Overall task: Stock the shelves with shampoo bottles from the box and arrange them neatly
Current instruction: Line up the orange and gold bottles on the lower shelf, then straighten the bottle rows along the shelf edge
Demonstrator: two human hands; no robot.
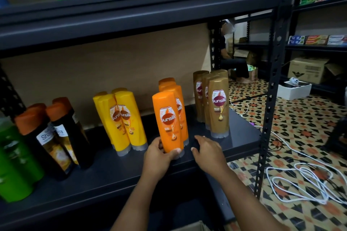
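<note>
An orange Sunsilk bottle (168, 120) stands cap-down at the front of the dark shelf (112, 167), tilted slightly. My left hand (159, 153) grips its lower end, thumb across the front. Just right of it, my right hand (207, 151) hovers over the shelf with relaxed fingers and holds nothing. More orange bottles (175, 90) stand in a row behind the held one. The box's cardboard corner (195, 227) shows at the bottom edge.
Yellow bottles (124, 118) stand to the left, brown bottles (217, 103) to the right, black ones (56, 135) and green ones (13, 159) at far left. White cable (300, 180) lies coiled on the patterned floor. A person sits behind the rack.
</note>
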